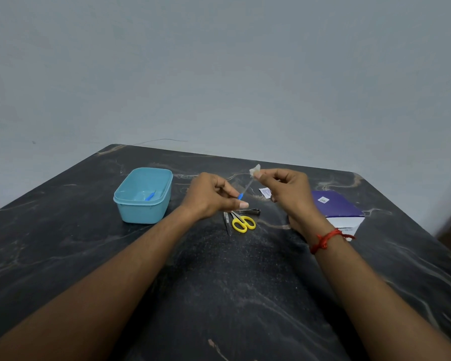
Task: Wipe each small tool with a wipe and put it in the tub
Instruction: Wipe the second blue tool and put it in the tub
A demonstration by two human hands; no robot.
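Shaft of blue-handled tool [240, 196] runs toward one o'clock from pinching left hand [214, 196] into wipe [255, 171] pinched by right hand [287, 188]; tub [138, 212] at left hand's nine o'clock.

No legible txt; label [323, 200] on purple box [340, 209] & sachet [265, 192] print too blurry.

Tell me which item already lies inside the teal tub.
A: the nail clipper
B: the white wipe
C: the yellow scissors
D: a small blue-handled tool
D: a small blue-handled tool lies on the floor of the tub, while the yellow scissors and nail clipper lie on the table, and the right hand pinches the wipe.
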